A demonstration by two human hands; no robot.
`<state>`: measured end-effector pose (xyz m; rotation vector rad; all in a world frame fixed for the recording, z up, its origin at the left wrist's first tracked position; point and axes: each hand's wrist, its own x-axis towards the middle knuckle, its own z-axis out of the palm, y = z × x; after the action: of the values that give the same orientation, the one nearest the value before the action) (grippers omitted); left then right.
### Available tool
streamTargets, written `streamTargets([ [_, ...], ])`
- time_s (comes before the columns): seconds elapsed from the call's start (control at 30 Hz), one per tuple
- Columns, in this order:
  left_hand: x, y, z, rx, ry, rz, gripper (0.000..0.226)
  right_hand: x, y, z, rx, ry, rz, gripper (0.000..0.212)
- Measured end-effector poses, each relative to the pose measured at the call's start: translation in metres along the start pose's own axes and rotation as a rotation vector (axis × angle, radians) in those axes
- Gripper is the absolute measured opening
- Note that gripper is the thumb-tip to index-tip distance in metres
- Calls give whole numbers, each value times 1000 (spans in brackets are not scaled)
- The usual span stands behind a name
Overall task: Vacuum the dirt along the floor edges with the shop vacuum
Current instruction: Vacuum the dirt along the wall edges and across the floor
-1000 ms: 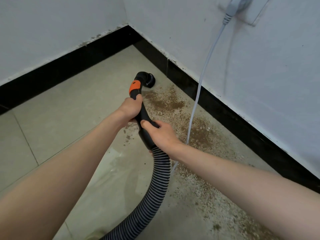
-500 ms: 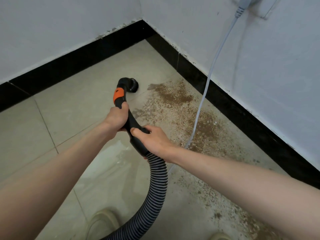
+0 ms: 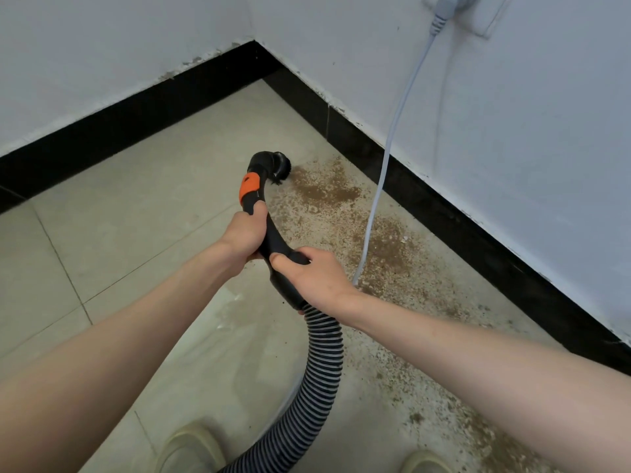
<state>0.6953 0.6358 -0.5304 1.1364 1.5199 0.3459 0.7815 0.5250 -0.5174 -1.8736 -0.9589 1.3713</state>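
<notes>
Tiled floor meets two white walls behind a black baseboard; the corner sits at top centre. Brown dirt lies scattered in a band along the right-hand baseboard, densest in a patch near the corner and thinning toward the lower right of the view, so I judge most of the edge not yet cleaned. The ribbed vacuum hose rises from bottom centre between two shoe tips to a curved black handle with an orange collar. A pale power cord hangs from a wall socket and drops onto the dirt, just beside the right hand. Left hand is wrapped closed around the handle below the collar; right hand is curled closed around the handle's lower end, where the hose joins. The round brush nozzle sits at the near-left margin of the densest patch; I cannot tell whether its bristles touch the tile. My note for this pass: keep the nozzle low and flat, sweep slowly toward the baseboard, then follow the edge. Avoid snagging the cord; lifting it aside first looks wise.
</notes>
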Motion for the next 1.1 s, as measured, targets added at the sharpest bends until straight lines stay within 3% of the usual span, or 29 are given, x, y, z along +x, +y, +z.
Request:
streamTargets([
  [0.7, 27, 39, 49, 50, -208, 72, 36, 18, 1, -39, 5, 175, 59, 32],
  [0.9, 29, 37, 42, 80, -161, 103, 35, 21, -1, -32, 59, 152, 43, 30],
  [1.1, 24, 14, 5, 80, 7, 29, 51, 21, -4, -9, 75, -14, 18, 28],
])
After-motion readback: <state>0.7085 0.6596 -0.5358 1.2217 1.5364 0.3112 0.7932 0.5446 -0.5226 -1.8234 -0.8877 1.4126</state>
